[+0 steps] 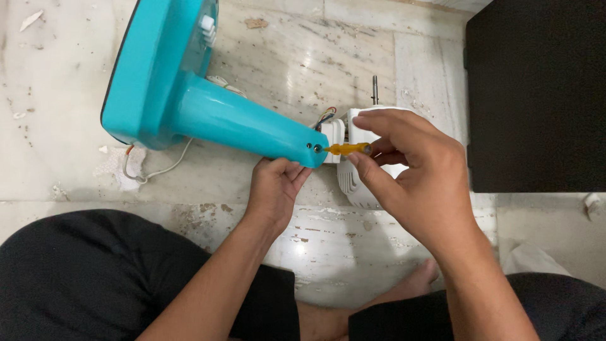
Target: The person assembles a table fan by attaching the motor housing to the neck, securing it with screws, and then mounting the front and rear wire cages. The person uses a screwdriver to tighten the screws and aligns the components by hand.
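At frame centre my right hand point(413, 170) pinches a small yellow-handled screwdriver point(347, 149), its tip in a screw hole of the teal fan stand's neck point(252, 126); my left hand point(274, 189) cups that neck from below. The plastic looks light, stiff and slick; the white motor housing point(353, 183) seems heavier.

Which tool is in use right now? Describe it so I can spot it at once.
Find the big turquoise fan stand lying on the marble floor. At its narrow neck end, the right hand pinches a small screwdriver. Its translucent yellow-orange handle is the only one among turquoise and white parts.
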